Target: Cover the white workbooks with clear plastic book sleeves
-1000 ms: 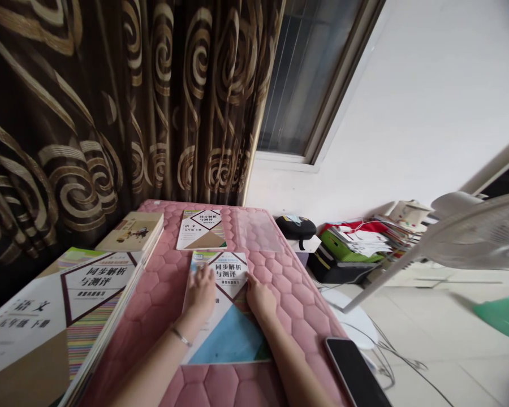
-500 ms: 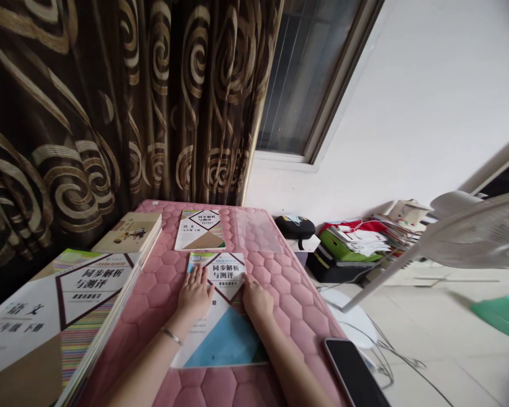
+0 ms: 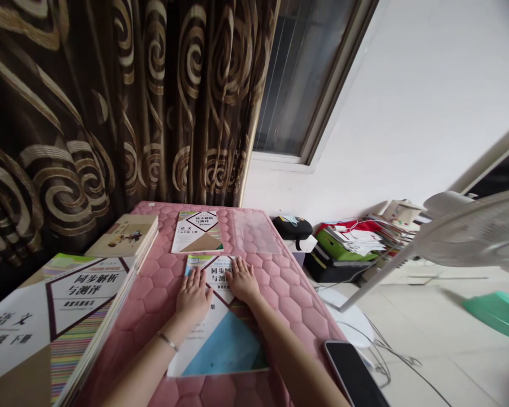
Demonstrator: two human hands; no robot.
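Observation:
A workbook with a white and blue cover (image 3: 227, 345) lies flat on the pink quilted table top (image 3: 280, 288) in front of me. My left hand (image 3: 194, 294) rests flat on its upper left part, fingers stretched out. My right hand (image 3: 241, 280) lies flat on the title area at the top, fingers spread. A thin bracelet circles my left wrist. Neither hand holds anything.
A second workbook (image 3: 197, 231) and a clear plastic cover (image 3: 254, 232) lie at the far end. A brown book (image 3: 125, 236) and a tall stack of workbooks (image 3: 46, 316) sit at the left. A black phone (image 3: 354, 373) lies near the right edge. A white fan (image 3: 470, 234) stands at the right, with a curtain behind.
My right hand has slid from the book's right edge inward and up onto the title area. The left hand stays flat on the cover. The view has shifted slightly.

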